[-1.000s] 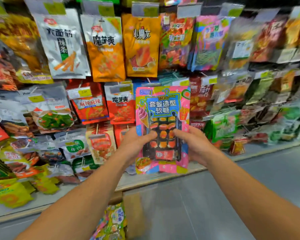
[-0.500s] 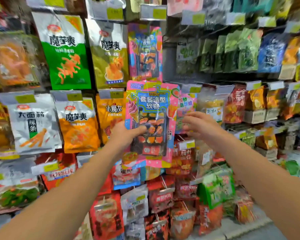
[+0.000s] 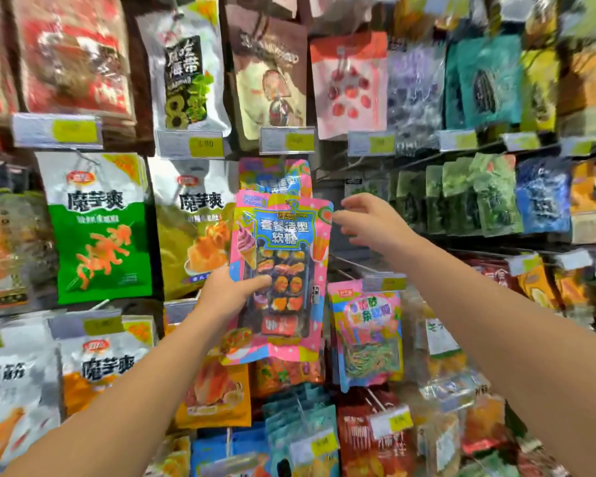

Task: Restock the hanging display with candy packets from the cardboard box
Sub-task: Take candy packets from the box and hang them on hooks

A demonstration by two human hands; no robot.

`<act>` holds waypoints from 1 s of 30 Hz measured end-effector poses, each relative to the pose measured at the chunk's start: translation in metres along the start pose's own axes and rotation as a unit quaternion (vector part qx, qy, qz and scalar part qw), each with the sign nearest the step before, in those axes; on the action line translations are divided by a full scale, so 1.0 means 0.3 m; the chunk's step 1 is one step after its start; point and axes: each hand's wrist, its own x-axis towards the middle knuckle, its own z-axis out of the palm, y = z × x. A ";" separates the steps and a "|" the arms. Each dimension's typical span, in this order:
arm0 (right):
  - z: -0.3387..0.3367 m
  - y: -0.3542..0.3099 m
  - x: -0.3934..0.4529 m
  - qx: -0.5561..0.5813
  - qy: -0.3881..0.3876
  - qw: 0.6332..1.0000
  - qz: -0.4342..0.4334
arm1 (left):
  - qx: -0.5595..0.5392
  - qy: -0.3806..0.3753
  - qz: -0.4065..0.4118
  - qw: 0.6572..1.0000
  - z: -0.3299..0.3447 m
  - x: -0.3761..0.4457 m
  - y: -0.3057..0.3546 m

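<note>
My left hand [image 3: 228,293] grips a pink and blue candy packet [image 3: 283,256] by its lower left side, thumb across the front, and holds it upright before the hanging display. A matching packet [image 3: 276,177] hangs on a hook just behind and above it, partly covered. My right hand [image 3: 365,220] hovers beside the held packet's upper right corner with fingers spread, apart from it or barely at its edge. The cardboard box is out of view.
Snack bags crowd the wall on hooks: green and white bags [image 3: 100,228] to the left, a pink packet of gummy strips [image 3: 369,335] lower right. A bare metal hook [image 3: 355,265] juts out right of the held packet. Price tags [image 3: 287,141] line the rails.
The view has tilted upward along the display and the packet has risen toward the matching one. My right hand let go of the packet's right side and now hovers beside its top corner.
</note>
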 end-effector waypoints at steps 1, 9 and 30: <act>0.003 -0.015 0.040 -0.004 0.001 1.000 -0.012 | 0.006 0.004 0.001 1.000 0.001 0.022 0.010; 0.040 -0.100 0.321 0.033 -0.044 0.992 -0.112 | -0.011 0.054 -0.011 0.998 0.041 0.190 0.029; -0.001 -0.154 0.499 0.231 -0.093 0.935 -0.254 | -0.083 0.109 0.035 0.990 0.188 0.299 0.146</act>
